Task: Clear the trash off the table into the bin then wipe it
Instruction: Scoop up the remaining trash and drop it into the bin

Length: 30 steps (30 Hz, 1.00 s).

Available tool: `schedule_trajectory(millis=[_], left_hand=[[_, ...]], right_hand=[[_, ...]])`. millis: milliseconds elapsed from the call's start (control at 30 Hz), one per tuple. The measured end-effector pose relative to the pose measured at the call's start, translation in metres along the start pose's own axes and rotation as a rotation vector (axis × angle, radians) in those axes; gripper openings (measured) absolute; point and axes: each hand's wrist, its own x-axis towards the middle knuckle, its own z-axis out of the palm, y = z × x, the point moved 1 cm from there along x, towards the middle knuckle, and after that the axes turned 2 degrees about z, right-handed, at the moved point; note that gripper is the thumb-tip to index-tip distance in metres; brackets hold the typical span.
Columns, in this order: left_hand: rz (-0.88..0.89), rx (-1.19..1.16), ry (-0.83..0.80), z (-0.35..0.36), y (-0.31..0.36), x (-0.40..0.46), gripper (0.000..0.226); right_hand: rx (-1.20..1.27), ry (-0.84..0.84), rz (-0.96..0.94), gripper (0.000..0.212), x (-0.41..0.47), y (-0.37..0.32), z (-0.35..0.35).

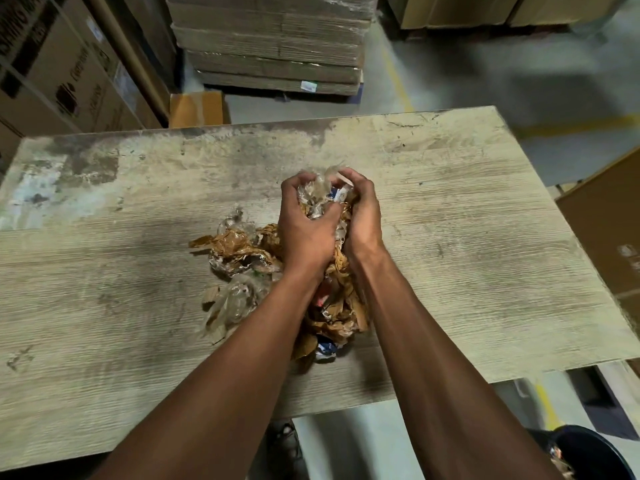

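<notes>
the left hand (304,226) and right hand (360,216) cover the middle of the trash pile (239,251), and the forearms hide its near side; the fingertips are buried in clear plastic. the bin (585,452) is cut off at the bottom right corner. the worktop (104,306) runs off the left edge. print on the cardboard boxes (69,71) is blurred
</notes>
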Motion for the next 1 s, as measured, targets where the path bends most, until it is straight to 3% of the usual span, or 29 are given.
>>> schedule_trajectory(millis=[100,333,500,600,700,833,1000], left_hand=[[-0.043,-0.029,0.030,-0.001,0.000,0.008,0.049],[-0.112,-0.181,0.090,-0.005,0.004,0.032,0.037],[-0.226,-0.320,0.068,-0.006,0.001,0.038,0.035],[-0.335,-0.401,0.079,-0.010,0.003,0.037,0.051],[-0.399,-0.496,0.082,-0.014,-0.013,0.047,0.061],[-0.361,-0.459,0.103,-0.020,-0.003,0.045,0.044],[-0.270,-0.371,0.130,-0.028,0.005,0.047,0.031]], right_hand=[[-0.224,-0.049,-0.005,0.037,-0.007,-0.004,-0.012],[-0.520,-0.368,0.099,0.111,-0.045,-0.005,-0.049],[-0.560,-0.445,0.139,0.124,-0.038,-0.004,-0.056],[-0.535,-0.496,0.149,0.118,-0.032,-0.003,-0.054],[-0.567,-0.480,0.137,0.084,-0.024,0.000,-0.055],[-0.580,-0.406,0.102,0.056,-0.020,0.001,-0.053],[-0.673,-0.296,0.014,0.058,-0.018,0.002,-0.052]])
